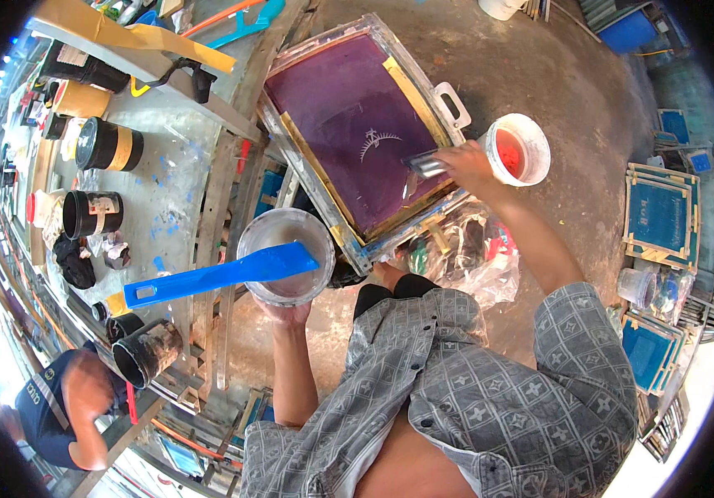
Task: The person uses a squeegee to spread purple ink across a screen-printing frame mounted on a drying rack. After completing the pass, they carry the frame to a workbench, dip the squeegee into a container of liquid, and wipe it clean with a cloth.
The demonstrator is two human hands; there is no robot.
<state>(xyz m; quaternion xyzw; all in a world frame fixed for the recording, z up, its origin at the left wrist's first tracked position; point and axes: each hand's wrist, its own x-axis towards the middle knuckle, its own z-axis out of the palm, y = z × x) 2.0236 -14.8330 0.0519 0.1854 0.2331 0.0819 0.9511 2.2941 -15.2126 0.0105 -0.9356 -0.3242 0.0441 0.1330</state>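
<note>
A framed printing screen (pixel 336 124) with purple mesh and a small pale motif lies tilted in front of me. Over its lower right part, my right hand (pixel 463 166) is closed round a grey metal-looking scraper (pixel 426 164). My left hand (pixel 285 313) holds a round translucent tub (pixel 250 236) from beneath, its fingers mostly hidden by it. Across the tub's mouth lies a blue spatula (pixel 207 275), its wide end over the pale contents and its slotted handle sticking out to the left.
Beyond my right hand stands a white bucket (pixel 539 149) with red-orange contents. Black tubs (pixel 95 214) line the bench at left. A person (pixel 62 398) in dark clothing is at lower left. More framed screens (pixel 664 214) lean at right; clear plastic bags (pixel 489 270) lie below the screen.
</note>
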